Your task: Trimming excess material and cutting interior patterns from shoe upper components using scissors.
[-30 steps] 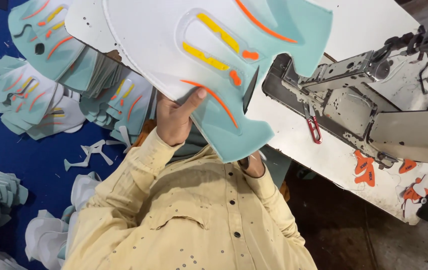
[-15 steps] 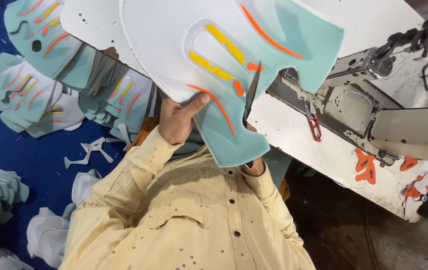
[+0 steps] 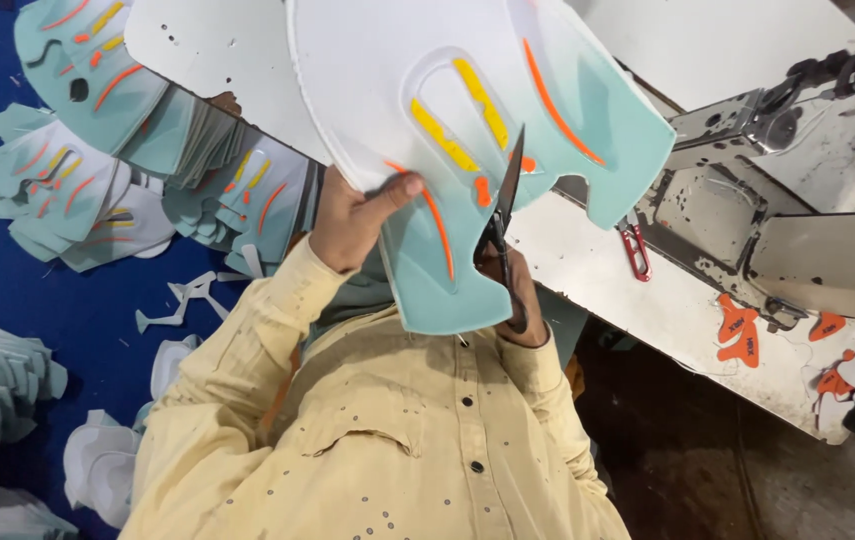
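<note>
Scissors [image 3: 505,215] now deeper in panel [image 3: 467,130], between hands [image 3: 352,222]

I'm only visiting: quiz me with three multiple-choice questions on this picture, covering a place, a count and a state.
1. Where do the spare teal panels lie?
A. on the blue surface
B. in a basket
C. on a chair
2. How many yellow bars does the held shoe-upper panel show?
A. one
B. two
C. four
3. How is that panel held?
A. flat on the floor
B. gripped in the left hand
C. hung from a hook

Answers:
1. A: the spare teal panels are heaped on the blue surface.
2. B: the shoe-upper panel shows two yellow bars.
3. B: the left hand presses its thumb on the panel's face.
</note>
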